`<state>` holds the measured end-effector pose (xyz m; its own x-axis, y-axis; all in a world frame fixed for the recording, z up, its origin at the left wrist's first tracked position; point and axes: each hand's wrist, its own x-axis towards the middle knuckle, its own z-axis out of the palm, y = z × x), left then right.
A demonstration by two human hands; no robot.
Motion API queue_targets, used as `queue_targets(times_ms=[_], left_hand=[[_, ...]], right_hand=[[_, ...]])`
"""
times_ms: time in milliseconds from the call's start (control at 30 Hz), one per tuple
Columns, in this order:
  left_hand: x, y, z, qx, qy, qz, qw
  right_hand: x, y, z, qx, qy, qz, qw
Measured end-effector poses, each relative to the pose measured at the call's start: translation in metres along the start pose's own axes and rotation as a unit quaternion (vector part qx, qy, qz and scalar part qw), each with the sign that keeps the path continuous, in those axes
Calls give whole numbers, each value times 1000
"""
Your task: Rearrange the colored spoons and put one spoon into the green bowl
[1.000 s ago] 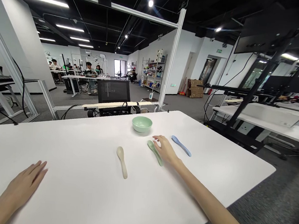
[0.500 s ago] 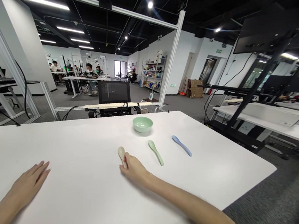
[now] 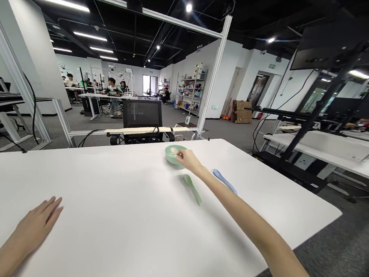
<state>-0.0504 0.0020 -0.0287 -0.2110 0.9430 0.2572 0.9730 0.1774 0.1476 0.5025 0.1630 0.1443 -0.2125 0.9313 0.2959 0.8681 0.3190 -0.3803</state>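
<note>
At the far side of the white table, my right hand point(image 3: 189, 159) is closed on a beige spoon point(image 3: 174, 151). The spoon's pale head shows over the green bowl point(image 3: 170, 158); its handle is mostly hidden by my fingers. I cannot tell whether the spoon touches the bowl. A green spoon point(image 3: 193, 190) lies on the table nearer to me, below my right wrist. To its right is a blue spoon point(image 3: 224, 181), partly covered by my forearm. My left hand point(image 3: 36, 227) rests flat at the table's left side, fingers stretched out, holding nothing.
The white table point(image 3: 106, 218) spans the foreground. Beyond its far edge stand a black mesh chair point(image 3: 143, 114) and a metal frame point(image 3: 214, 76). A black monitor stand point(image 3: 310, 106) rises at the right. Several people sit at desks in the background.
My right hand has lifted the beige spoon from the table and carried it away from me and slightly right, to the green bowl. My left hand stays in place.
</note>
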Motion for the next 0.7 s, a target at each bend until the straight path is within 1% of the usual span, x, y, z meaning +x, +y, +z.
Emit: queue_targets(times_ms=[67,133,300,433,600,700], left_hand=[[-1,3,-2,-3,-3,0,1000],[-2,6,-3,-4,1,-2,1000],[-3,7,-3,-7,7,-2,1000],[-3,4,-1,-4,14,0,1000],[-5,6,-2,-13,34,-4,999],[-6,9,-5,-21,27,-11,999]], right_hand=[[23,8,-5,-48,-19,17,999],[40,13,-5,-71,-39,28,996],[64,19,4,-97,-81,43,991],[70,21,9,-121,-110,50,985],[67,26,13,-137,-125,47,982],[66,28,15,-136,-123,45,982]])
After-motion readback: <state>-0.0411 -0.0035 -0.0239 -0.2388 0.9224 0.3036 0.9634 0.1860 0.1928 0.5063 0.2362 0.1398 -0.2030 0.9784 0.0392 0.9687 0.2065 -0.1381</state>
